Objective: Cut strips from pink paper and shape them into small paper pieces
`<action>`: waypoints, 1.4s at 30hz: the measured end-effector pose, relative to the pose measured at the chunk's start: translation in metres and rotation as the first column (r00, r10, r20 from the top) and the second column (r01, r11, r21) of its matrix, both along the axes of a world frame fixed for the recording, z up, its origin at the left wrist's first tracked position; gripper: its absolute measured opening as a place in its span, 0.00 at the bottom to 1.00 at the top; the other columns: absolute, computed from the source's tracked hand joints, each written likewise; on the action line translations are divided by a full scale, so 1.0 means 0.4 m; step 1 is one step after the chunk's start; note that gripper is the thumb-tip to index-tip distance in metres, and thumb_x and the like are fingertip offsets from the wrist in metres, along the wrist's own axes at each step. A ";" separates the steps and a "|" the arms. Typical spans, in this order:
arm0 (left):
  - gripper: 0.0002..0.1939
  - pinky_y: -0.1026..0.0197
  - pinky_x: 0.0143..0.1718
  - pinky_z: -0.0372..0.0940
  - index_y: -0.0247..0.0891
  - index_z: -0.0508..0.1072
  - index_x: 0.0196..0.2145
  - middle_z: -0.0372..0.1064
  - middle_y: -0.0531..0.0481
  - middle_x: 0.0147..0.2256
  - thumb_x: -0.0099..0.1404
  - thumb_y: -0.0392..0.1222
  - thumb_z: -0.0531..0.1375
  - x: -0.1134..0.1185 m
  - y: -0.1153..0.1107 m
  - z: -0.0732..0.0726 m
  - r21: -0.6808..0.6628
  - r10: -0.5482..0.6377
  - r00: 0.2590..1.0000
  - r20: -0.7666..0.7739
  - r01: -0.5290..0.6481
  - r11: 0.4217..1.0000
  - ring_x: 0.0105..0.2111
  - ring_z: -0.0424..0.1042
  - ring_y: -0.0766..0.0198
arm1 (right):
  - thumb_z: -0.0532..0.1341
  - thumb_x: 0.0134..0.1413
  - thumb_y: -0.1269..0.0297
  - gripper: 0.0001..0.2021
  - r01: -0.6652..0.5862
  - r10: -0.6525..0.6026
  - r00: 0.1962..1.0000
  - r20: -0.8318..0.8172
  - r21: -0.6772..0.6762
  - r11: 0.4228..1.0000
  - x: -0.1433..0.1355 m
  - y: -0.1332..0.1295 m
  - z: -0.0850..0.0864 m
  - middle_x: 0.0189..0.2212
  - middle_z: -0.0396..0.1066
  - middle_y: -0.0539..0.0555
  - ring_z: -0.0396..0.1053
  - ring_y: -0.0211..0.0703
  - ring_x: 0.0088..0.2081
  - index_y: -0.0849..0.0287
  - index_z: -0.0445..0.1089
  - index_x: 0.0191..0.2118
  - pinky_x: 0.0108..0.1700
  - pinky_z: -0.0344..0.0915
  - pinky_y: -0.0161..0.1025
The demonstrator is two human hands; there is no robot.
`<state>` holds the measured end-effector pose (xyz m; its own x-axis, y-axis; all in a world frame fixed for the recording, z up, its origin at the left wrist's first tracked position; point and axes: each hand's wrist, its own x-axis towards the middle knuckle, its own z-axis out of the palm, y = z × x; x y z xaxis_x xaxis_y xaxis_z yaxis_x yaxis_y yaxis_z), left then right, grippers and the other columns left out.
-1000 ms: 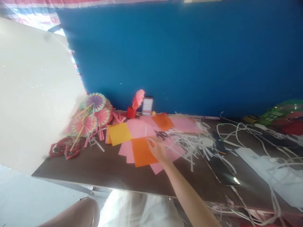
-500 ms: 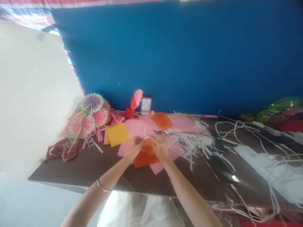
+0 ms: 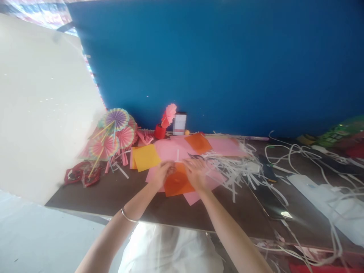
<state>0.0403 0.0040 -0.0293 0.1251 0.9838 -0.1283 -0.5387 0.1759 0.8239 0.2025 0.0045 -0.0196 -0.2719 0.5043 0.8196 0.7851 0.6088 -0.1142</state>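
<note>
My left hand [image 3: 162,174] and my right hand [image 3: 195,173] face each other over a sheet of orange paper [image 3: 179,185]. Between their fingertips runs a short white strip [image 3: 178,162] along the sheet's upper edge, its ends pinched in the closed fingers. Another narrow white strip [image 3: 178,154] stands out just beyond it. Pink paper sheets [image 3: 191,198] lie beneath the orange one. Dark-handled scissors [image 3: 195,156] rest just past my right fingers, partly covered. Yellow paper [image 3: 146,157] lies to the left of my left hand.
Round folded paper fans [image 3: 115,119] are heaped at the left, near a red packet [image 3: 82,174]. A red pot [image 3: 160,131] stands by the blue wall. Right of my hands spread white paper shreds [image 3: 231,165], a phone [image 3: 269,203] and tangled white cables [image 3: 332,204].
The whole view has shifted slightly right and up. My hands stay at the orange sheet's upper edge, with the fingers of my left hand stretched a little farther along the white strip.
</note>
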 end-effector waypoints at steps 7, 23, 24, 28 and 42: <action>0.11 0.61 0.36 0.64 0.32 0.73 0.28 0.72 0.48 0.25 0.46 0.41 0.65 0.004 -0.006 0.008 -0.062 -0.004 0.998 0.056 0.007 0.998 0.27 0.71 0.65 | 0.53 0.51 0.80 0.18 0.009 -0.009 1.000 -0.015 0.016 1.000 -0.001 0.001 0.001 0.33 0.73 0.51 0.65 0.44 0.39 0.52 0.74 0.38 0.45 0.57 0.43; 0.07 0.61 0.35 0.66 0.34 0.76 0.25 0.72 0.49 0.24 0.49 0.41 0.63 0.009 -0.009 0.021 0.164 0.116 0.944 -0.310 -0.067 0.984 0.25 0.69 0.67 | 0.56 0.55 0.68 0.07 -0.040 0.038 0.998 -0.053 -0.035 0.999 -0.024 -0.020 0.013 0.36 0.73 0.52 0.66 0.43 0.41 0.54 0.70 0.38 0.48 0.55 0.44; 0.08 0.61 0.36 0.66 0.34 0.76 0.26 0.72 0.49 0.25 0.50 0.42 0.62 0.010 -0.009 0.020 0.195 0.105 0.938 -0.331 -0.040 0.980 0.26 0.70 0.66 | 0.55 0.56 0.68 0.07 -0.055 0.053 0.997 -0.059 -0.039 0.998 -0.025 -0.020 0.011 0.35 0.73 0.52 0.67 0.42 0.40 0.55 0.70 0.36 0.48 0.54 0.44; 0.09 0.60 0.37 0.67 0.36 0.78 0.28 0.74 0.48 0.27 0.52 0.43 0.62 0.009 -0.008 0.012 0.288 0.101 0.916 -0.387 0.016 0.958 0.29 0.71 0.64 | 0.54 0.57 0.70 0.08 -0.099 0.095 0.993 -0.072 -0.053 0.994 -0.028 -0.019 0.007 0.32 0.75 0.51 0.69 0.41 0.37 0.55 0.70 0.33 0.47 0.54 0.44; 0.07 0.61 0.32 0.65 0.39 0.78 0.29 0.75 0.49 0.29 0.52 0.39 0.60 0.005 -0.012 0.004 0.468 0.280 0.777 -0.563 0.021 0.883 0.30 0.72 0.60 | 0.56 0.55 0.69 0.07 -0.113 0.109 0.991 -0.074 -0.056 0.992 -0.030 -0.023 0.012 0.31 0.76 0.50 0.71 0.41 0.35 0.55 0.71 0.33 0.51 0.54 0.46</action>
